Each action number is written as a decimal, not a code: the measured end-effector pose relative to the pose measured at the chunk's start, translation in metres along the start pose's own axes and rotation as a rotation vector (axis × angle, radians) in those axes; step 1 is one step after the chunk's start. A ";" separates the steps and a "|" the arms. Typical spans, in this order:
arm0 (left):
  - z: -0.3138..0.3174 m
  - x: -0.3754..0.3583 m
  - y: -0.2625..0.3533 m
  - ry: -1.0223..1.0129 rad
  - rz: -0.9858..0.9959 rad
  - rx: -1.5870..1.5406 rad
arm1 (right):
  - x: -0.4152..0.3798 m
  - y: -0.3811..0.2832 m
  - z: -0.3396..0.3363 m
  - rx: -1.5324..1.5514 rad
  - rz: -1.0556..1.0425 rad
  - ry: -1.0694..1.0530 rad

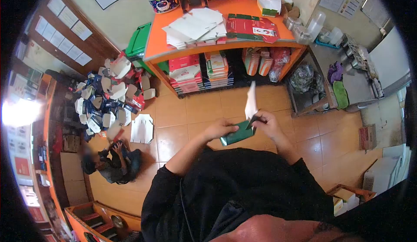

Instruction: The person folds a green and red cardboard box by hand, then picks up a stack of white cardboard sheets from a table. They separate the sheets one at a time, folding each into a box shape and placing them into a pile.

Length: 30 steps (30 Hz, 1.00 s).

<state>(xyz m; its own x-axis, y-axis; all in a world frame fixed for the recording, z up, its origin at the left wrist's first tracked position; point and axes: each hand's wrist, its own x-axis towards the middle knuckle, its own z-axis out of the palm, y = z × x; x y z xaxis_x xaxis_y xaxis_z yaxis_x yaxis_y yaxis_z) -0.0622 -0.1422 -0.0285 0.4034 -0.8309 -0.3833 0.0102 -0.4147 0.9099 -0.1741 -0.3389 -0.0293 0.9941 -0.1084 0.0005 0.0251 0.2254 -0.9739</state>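
Both my hands meet in front of my chest over the tiled floor. My left hand grips the left end of a partly folded green cardboard box. My right hand pinches the box's right side, where a white flap stands upright. Black sleeves cover both my forearms.
An orange counter ahead carries flat white cartons and red-green cartons, with stacked boxes on its shelf below. A heap of folded boxes lies at left. A person sits on the floor there. A metal sink counter stands right.
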 end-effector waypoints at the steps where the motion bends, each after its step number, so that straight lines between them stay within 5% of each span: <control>1: 0.002 0.001 -0.002 -0.069 -0.024 0.028 | 0.003 -0.009 0.009 -0.001 -0.003 0.000; 3: 0.003 -0.005 0.005 -0.069 -0.071 -0.012 | 0.007 -0.022 0.022 -0.644 -0.233 -0.209; 4: 0.001 -0.006 0.006 -0.060 -0.034 -0.159 | 0.007 -0.028 0.029 -0.667 -0.227 -0.130; 7: -0.006 0.000 -0.003 -0.067 -0.038 -0.285 | 0.008 -0.024 0.033 -0.551 -0.297 0.102; 9: -0.008 -0.003 0.003 -0.079 -0.080 -0.267 | 0.012 -0.035 0.030 -0.606 -0.284 0.055; 12: -0.004 -0.009 0.016 -0.082 -0.024 -0.196 | 0.019 -0.046 0.028 -0.765 -0.298 -0.293; 16: -0.002 -0.009 0.013 -0.094 0.017 -0.376 | 0.025 -0.041 0.026 -0.702 -0.426 -0.316; 18: -0.001 -0.009 0.013 -0.099 0.006 -0.472 | 0.024 -0.040 0.021 -0.499 -0.005 -0.181; 25: 0.012 0.000 -0.009 -0.167 0.102 -0.409 | 0.027 -0.034 0.011 -0.484 -0.129 -0.386; 28: 0.016 -0.005 -0.005 -0.101 0.134 -0.428 | 0.032 -0.043 0.018 -0.689 -0.081 -0.446; 30: 0.014 -0.006 -0.005 0.296 -0.137 -0.563 | 0.039 -0.037 0.024 -0.798 -0.337 -0.297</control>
<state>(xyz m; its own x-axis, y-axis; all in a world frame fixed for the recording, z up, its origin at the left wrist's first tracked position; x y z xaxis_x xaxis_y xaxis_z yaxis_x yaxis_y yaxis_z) -0.0773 -0.1404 -0.0329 0.5991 -0.6135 -0.5145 0.5246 -0.1847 0.8311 -0.1336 -0.3279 0.0122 0.9365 0.2309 0.2640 0.3482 -0.5211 -0.7792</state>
